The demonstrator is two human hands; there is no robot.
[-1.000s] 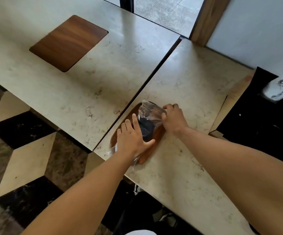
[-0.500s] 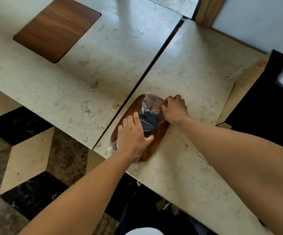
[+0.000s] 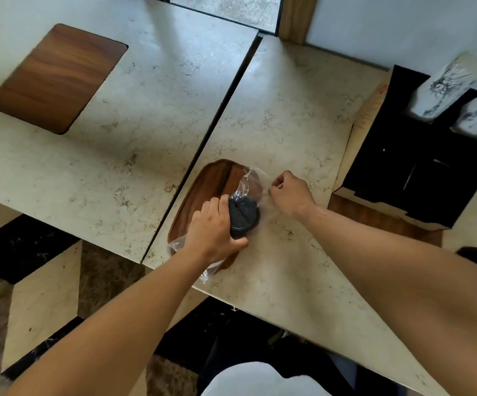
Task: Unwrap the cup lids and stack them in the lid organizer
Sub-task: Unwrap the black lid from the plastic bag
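The left hand (image 3: 214, 230) is clamped around a stack of black lids (image 3: 243, 215), fingers curled over its near end, pinning it on the wooden tray (image 3: 203, 195) at the table (image 3: 288, 115) edge. Just beyond that grip, the right hand (image 3: 288, 192) is pinched shut on the loose mouth of the clear plastic wrap (image 3: 256, 181), drawing it up and off to the right, away from the stack. The stack seems to lie with its long axis running from the left hand toward the right, so the wrap should peel along that line; the right hand is nearer the open end. The black organizer (image 3: 420, 172), with white cups (image 3: 446, 90) standing in it, sits well off to the right, past the right hand. Compared with half a second ago, the right hand has moved off the stack and the wrap is stretched further open, baring the top lid
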